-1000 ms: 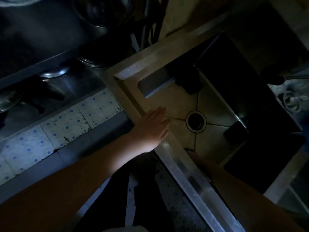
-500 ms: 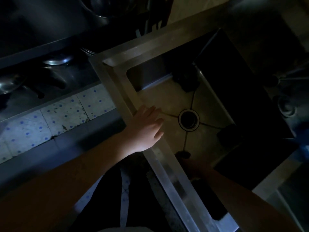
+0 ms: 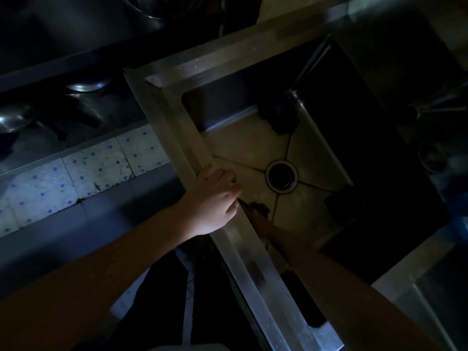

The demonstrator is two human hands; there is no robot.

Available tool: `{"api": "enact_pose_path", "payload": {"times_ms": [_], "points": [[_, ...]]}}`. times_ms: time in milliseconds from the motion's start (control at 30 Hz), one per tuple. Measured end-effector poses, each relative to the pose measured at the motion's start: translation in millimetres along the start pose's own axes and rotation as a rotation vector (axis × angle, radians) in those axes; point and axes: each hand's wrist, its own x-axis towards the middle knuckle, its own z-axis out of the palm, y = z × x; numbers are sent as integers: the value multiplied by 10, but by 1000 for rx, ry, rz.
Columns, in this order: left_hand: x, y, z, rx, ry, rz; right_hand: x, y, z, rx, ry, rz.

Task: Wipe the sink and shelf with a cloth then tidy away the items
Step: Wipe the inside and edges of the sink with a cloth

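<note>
The steel sink [image 3: 253,262] fills the middle of the dim head view, with a round drain [image 3: 281,176] in its pale floor. My left hand [image 3: 215,201] rests on the sink's near-left rim, its fingers bent over the inner edge and holding nothing. My right hand [image 3: 260,224] reaches down inside the basin, against the near wall just below the left hand, and lies in deep shadow. A dark wad, the cloth [image 3: 258,206], sits at its fingertips and is pressed to the wall. The shelf [image 3: 76,59] runs along the left.
A dark lump [image 3: 277,112] lies in the sink's far corner and a dark block [image 3: 339,201] right of the drain. Metal pots [image 3: 83,84] and a bowl [image 3: 10,120] stand under the shelf. Blue-dotted tiles [image 3: 96,163] show below. A second basin [image 3: 440,307] adjoins at the right.
My right hand has slid with the cloth along the near wall towards my left hand. My left hand's fingers, flat before, now bend over the rim's inner edge.
</note>
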Motion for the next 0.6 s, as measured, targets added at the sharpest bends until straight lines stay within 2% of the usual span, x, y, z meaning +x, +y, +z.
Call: {"api": "enact_pose_path", "payload": {"times_ms": [133,400,500,600], "points": [[-9,16,-11,-6,4,-20,-27,2,-90,81,-26,-112],[-12,61,-44,-12,-21,-47,-609,635,323,-327,-234,-44],[-13,84,-52,0,-29,-53,-692,657,430,-316,-218,-38],[-17,99,-54,-8,-27,-59,-611,604,452,-402,-150,-123]]}}
